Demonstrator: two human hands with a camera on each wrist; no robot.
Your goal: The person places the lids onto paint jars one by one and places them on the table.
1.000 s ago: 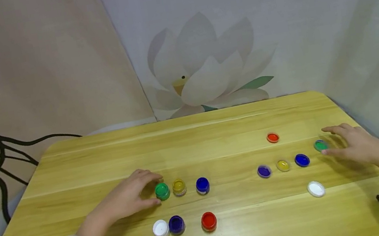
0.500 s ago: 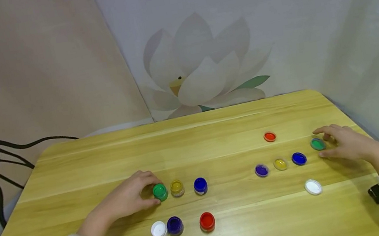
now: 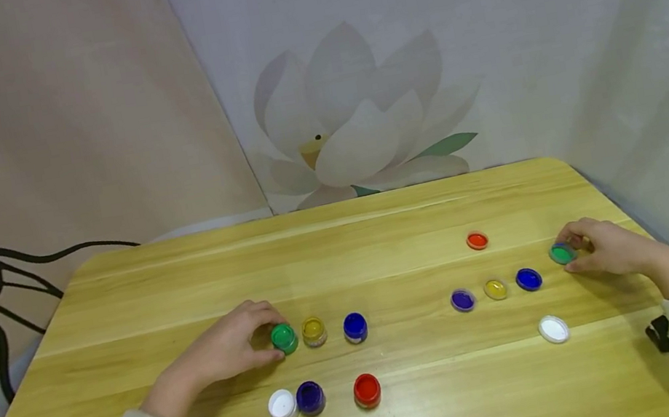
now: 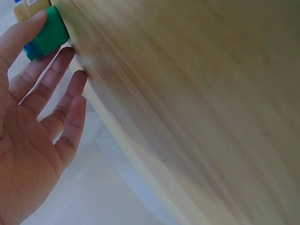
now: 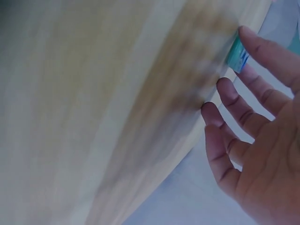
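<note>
My left hand (image 3: 227, 344) grips a small green paint jar (image 3: 284, 339) between thumb and fingers at the left middle of the table. In the left wrist view the thumb lies along the side of the green jar (image 4: 49, 35). Right beside it stands a yellow paint jar (image 3: 314, 331). Over on the right, my right hand (image 3: 614, 250) pinches a green lid (image 3: 562, 254), its green inner face upward. The right wrist view shows the lid (image 5: 237, 54) between thumb and index finger, close to the tabletop, the other fingers loosely bent.
More open jars stand nearby: blue (image 3: 355, 327), white (image 3: 284, 407), purple (image 3: 310, 398) and red (image 3: 367, 390). Lids lie on the right: red (image 3: 477, 241), purple (image 3: 463, 300), yellow (image 3: 496, 290), blue (image 3: 529, 279) and white (image 3: 554, 329). A printed curtain hangs behind the table (image 3: 188, 284).
My right thumb and fingers have closed in from either side of the green lid and now pinch it. The left hand stays at the green jar. The head view has shifted slightly.
</note>
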